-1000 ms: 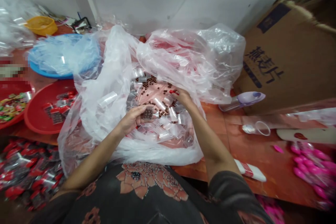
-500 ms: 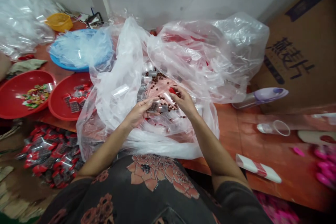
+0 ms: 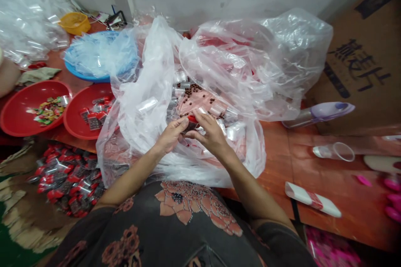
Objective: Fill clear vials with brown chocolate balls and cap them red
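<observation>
Well, the left hand (image 3: 171, 137) and the right hand (image 3: 210, 131) are close together, and both are holding one small clear packet (image 3: 190, 126). The packet sits right between them, with a red end and dark round beads inside. The fingers of both hands are bent and closed on it, so neither hand is open. Just under the hands is a pink patch (image 3: 199, 102) with loose brown beads (image 3: 192, 89) on it, and little clear plastic tubes (image 3: 216, 110) lie around the patch. A big see-through plastic bag (image 3: 147, 121) bunches up around all of this and sits on an orange table (image 3: 282, 167). To the left of the bag are two red bowls. The nearer red bowl (image 3: 75, 125) holds small packets, and the far red bowl (image 3: 15, 121) holds bright, colorful bits. Past them are a blue tray (image 3: 83, 76) with clear plastic on it and a yellow basket (image 3: 75, 23). A heap of red and black packets (image 3: 69, 179) lies low down, off the table. To the right are a cardboard box (image 3: 354, 71) with dark writing, a clear cup (image 3: 343, 151) on its side, a red and white tube (image 3: 313, 200), and pink packets (image 3: 393, 200) at the edge
</observation>
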A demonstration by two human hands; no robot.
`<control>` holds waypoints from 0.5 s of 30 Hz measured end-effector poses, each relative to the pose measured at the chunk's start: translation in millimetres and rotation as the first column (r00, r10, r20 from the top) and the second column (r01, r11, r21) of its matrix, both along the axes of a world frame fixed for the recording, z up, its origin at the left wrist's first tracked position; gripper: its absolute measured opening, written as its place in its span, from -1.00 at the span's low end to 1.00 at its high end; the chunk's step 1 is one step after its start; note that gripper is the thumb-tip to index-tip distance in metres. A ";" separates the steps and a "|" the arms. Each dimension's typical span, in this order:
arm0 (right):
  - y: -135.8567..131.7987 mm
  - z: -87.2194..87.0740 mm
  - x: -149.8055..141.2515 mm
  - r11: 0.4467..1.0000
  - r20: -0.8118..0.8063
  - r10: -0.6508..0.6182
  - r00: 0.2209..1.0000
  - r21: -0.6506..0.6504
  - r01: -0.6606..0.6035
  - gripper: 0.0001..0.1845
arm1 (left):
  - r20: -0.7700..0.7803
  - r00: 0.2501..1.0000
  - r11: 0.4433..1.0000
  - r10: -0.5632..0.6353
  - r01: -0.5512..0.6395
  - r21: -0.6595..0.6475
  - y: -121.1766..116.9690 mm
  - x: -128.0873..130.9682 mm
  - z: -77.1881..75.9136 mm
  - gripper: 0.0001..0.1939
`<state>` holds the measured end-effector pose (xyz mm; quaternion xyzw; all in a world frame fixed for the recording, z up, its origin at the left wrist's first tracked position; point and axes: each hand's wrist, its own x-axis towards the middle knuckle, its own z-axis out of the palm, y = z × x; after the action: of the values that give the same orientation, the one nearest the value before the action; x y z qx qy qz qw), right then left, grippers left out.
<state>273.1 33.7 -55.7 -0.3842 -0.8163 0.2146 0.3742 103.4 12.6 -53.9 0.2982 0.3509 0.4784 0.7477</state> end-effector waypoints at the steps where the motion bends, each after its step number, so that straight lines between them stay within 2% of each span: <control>1: -2.9 -1.1 -0.1 1.000 0.004 -0.027 1.000 -0.003 0.027 -0.27 | 0.008 1.000 1.000 0.001 -0.001 -0.006 -1.0 1.5 -0.3 -0.52; 2: -5.7 -1.8 -0.5 0.998 -0.007 -0.054 0.999 -0.010 0.054 -0.29 | 0.009 1.000 1.000 -0.002 0.002 -0.014 -2.0 2.9 -0.3 -0.52; 5: -13.1 -1.0 -2.0 0.992 -0.097 -0.113 0.989 -0.068 0.107 -0.53 | -0.011 1.000 0.999 -0.015 0.015 -0.038 -3.8 6.2 1.3 -0.49; 7: -17.1 1.1 -3.3 0.985 -0.174 -0.146 0.974 -0.120 0.127 -0.62 | -0.023 1.000 0.999 -0.011 0.010 -0.045 -4.2 8.0 3.2 -0.47; 12: -26.4 2.7 -8.3 0.929 -0.361 -0.310 0.880 -0.310 0.201 -0.73 | -0.048 0.999 0.999 0.024 -0.026 -0.024 -5.8 16.3 3.3 -0.47; 15: -31.2 -1.4 -11.1 0.907 -0.408 -0.364 0.837 -0.359 0.219 -0.73 | -0.050 0.994 0.996 0.093 -0.092 0.017 -10.1 23.9 -1.6 -0.48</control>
<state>261.9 2.5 -57.1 -0.4941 -0.5913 0.3605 0.5255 127.2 2.5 -55.6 0.2994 0.3796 0.5072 0.7134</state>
